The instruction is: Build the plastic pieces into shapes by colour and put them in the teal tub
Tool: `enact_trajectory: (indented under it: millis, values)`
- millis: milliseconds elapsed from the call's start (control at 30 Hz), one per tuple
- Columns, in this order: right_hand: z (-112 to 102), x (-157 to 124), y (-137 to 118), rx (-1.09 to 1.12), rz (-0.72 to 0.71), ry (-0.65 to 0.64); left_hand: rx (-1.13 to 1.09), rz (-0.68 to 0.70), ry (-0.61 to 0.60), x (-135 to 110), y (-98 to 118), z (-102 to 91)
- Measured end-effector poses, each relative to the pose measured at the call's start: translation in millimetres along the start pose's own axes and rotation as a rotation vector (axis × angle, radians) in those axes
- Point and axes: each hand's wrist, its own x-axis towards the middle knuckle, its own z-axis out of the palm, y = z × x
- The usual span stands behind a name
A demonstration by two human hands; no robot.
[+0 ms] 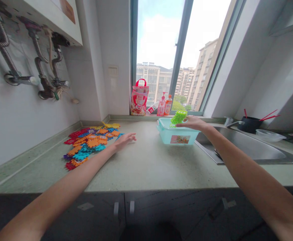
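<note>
The right hand (192, 122) reaches out over the pale blue plastic tub (178, 135) that stands on the bench (146, 164) just left of the steel sink (247, 147), and its fingers are pinched on a bright green studded piece (178, 117), which it holds above the tub's open top near the far rim. The left hand (124, 139) lies flat and low over the bench with its fingers spread and holding nothing, its tips just beside the right edge of a heap of toothed foam tiles (91, 143) in orange, blue, red, yellow and purple; whether the palm rests on the bench is hard to tell from here. On the window sill behind stand a red and white bag (139, 97) and two pink bottles (164, 106). A dark pot with red chopsticks (252, 124) sits past the sink, near a clear bowl (269, 135).
</note>
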Motion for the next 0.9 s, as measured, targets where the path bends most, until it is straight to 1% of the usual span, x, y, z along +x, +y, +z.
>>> enact_trajectory:
  millis: [33,67,100,167,233,267,300,333,367,400,500,567,633,700,733,800,900]
  values:
    - [-2,-7,10,-0.037,0.001,-0.050,0.024,-0.001,0.011,0,0,0.1]
    - [-4,-17,19,-0.065,0.035,-0.097,0.048,-0.004,0.019,0,1,0.3]
    - [-5,-30,28,-0.088,0.051,-0.058,0.072,-0.006,0.021,-1,2,0.7]
    - [-2,-63,39,-0.127,0.063,0.204,0.126,-0.013,0.006,-3,6,1.6]
    - [9,-95,38,-0.137,0.043,0.498,0.205,-0.012,-0.020,-5,10,2.8]
    - [17,-109,33,-0.148,0.002,0.594,0.251,-0.008,-0.027,-5,12,3.4]
    - [26,-120,25,-0.155,-0.051,0.640,0.297,-0.002,-0.032,-6,14,3.9]
    - [36,-127,14,-0.149,-0.108,0.633,0.334,0.009,-0.036,-6,15,4.3]
    - [48,-131,2,-0.129,-0.163,0.580,0.360,0.022,-0.040,-5,15,4.6]
    - [61,-131,-11,-0.110,-0.220,0.492,0.376,0.036,-0.045,-5,15,4.7]
    - [104,-117,-54,-0.081,-0.404,0.098,0.399,0.073,-0.062,-5,14,4.9]
    - [132,-98,-83,-0.082,-0.460,-0.069,0.418,0.099,-0.062,-6,15,4.8]
    - [156,-75,-109,-0.097,-0.464,-0.142,0.438,0.144,-0.063,-8,17,4.3]
    - [174,-52,-132,-0.154,-0.460,-0.177,0.471,0.195,-0.061,-11,19,2.5]
    - [180,-41,-141,-0.181,-0.437,-0.176,0.496,0.213,-0.056,-12,20,1.1]
    - [189,-26,-153,-0.221,-0.403,-0.170,0.564,0.219,-0.026,-14,21,-2.6]
    - [191,-20,-154,-0.217,-0.408,-0.162,0.668,0.172,0.049,-14,16,-8.1]
